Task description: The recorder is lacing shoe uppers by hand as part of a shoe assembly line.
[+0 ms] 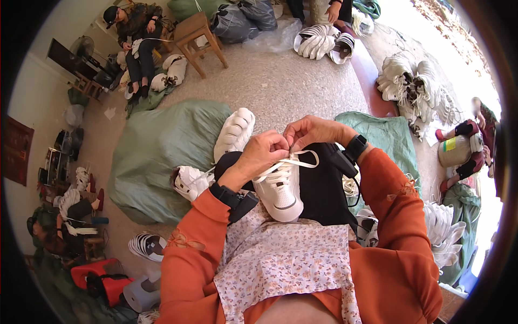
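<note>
A white sneaker rests on my lap, toe toward me, over black trousers and a flowered apron. Its white shoelace crosses the tongue and loops out to the right near the top eyelets. My left hand pinches the lace at the shoe's collar, fingers closed. Close against it, my right hand is also closed in a pinch on the lace. The fingertips hide the exact spot they grip. Left of my knee, a stack of white shoe uppers and another white upper lie on green cloth.
Green cloth sacks spread beside my legs. More white uppers are piled at the far right. A wooden stool stands ahead on the left. Other people sit around the room, one at the far left handling white pieces.
</note>
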The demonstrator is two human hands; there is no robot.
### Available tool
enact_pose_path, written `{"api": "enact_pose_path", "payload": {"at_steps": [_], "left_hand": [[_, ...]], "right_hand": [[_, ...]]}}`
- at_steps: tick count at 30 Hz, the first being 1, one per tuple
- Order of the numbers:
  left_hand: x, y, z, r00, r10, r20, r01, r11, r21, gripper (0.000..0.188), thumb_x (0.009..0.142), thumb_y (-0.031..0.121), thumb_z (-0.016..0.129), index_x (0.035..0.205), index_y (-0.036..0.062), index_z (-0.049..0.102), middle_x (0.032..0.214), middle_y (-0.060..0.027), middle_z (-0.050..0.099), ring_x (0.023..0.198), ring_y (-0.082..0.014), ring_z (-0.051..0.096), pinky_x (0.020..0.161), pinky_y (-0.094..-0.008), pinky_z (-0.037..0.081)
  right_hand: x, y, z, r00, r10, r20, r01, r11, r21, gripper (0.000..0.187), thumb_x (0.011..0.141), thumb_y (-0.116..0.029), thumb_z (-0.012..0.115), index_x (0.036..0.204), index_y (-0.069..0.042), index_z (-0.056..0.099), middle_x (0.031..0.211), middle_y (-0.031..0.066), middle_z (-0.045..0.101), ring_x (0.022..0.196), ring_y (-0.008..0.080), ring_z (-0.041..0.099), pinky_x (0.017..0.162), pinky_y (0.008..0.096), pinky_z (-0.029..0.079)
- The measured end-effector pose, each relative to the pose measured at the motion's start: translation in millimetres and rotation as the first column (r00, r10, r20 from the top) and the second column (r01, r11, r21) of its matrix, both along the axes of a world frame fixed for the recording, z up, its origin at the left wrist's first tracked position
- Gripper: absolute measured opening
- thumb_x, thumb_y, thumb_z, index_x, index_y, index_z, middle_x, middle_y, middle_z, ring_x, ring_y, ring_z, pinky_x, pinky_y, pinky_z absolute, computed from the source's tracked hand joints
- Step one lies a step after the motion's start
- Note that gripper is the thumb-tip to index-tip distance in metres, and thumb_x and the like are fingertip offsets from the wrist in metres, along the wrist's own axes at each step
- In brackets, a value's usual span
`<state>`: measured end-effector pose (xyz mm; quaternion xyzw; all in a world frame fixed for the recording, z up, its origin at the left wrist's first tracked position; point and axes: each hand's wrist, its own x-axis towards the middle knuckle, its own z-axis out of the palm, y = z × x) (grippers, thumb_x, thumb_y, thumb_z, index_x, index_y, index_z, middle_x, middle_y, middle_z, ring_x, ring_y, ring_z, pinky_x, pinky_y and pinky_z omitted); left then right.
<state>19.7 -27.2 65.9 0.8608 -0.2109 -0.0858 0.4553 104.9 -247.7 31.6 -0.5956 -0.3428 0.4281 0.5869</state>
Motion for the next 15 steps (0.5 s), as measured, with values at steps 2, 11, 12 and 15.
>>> {"api": "enact_pose_path", "payload": {"at_steps": [2, 11, 12, 15], "left_hand": [[-2.2, -3.2, 1.5, 0.986, -0.035, 0.166, 0.030, 0.999, 0.032, 0.009, 0.083, 0.004, 0.070, 0.091, 0.0015, 0.066, 0.086, -0.0054, 0.060, 0.075, -0.0166, 0.062, 0.066, -0.0293, 0.049], [-14.6, 59.4, 67.5, 0.803, -0.102, 0.587, -0.333, 0.739, 0.585, 0.008, 0.079, 0.008, 0.069, 0.084, 0.0064, 0.064, 0.088, -0.0092, 0.061, 0.087, -0.0289, 0.063, 0.074, -0.0415, 0.048], [-18.1, 70.2, 73.0, 0.821, -0.061, 0.567, -0.353, 0.726, 0.590, 0.008, 0.078, 0.008, 0.070, 0.083, 0.0065, 0.063, 0.087, -0.0090, 0.061, 0.088, -0.0290, 0.063, 0.075, -0.0420, 0.048], [-27.6, 76.1, 65.3, 0.903, 0.014, 0.429, -0.282, 0.773, 0.568, 0.010, 0.078, 0.007, 0.070, 0.085, 0.0065, 0.063, 0.089, -0.0092, 0.061, 0.091, -0.0302, 0.062, 0.080, -0.0428, 0.048]], "right_hand": [[-0.9, 1.8, 3.2, 0.999, 0.006, -0.045, -0.005, 1.000, 0.022, 0.016, 0.091, -0.013, 0.072, 0.104, -0.004, 0.068, 0.092, -0.0025, 0.067, 0.083, 0.0050, 0.059, 0.077, 0.0208, 0.049], [-8.1, 7.0, 5.6, 0.993, -0.101, 0.056, 0.105, 0.991, -0.084, 0.045, 0.105, -0.044, 0.046, 0.103, -0.004, 0.067, 0.088, 0.0011, 0.063, 0.077, 0.0107, 0.059, 0.076, 0.0246, 0.048], [-9.1, 6.8, 5.4, 0.991, -0.130, 0.010, 0.130, 0.989, -0.066, 0.043, 0.105, -0.042, 0.046, 0.103, -0.004, 0.066, 0.089, 0.0012, 0.063, 0.078, 0.0112, 0.060, 0.077, 0.0246, 0.048], [-16.2, 2.4, 6.0, 0.966, -0.232, -0.110, 0.231, 0.973, -0.024, 0.032, 0.104, -0.032, 0.049, 0.102, -0.004, 0.065, 0.094, 0.0018, 0.064, 0.080, 0.0123, 0.061, 0.080, 0.0250, 0.049]]}}
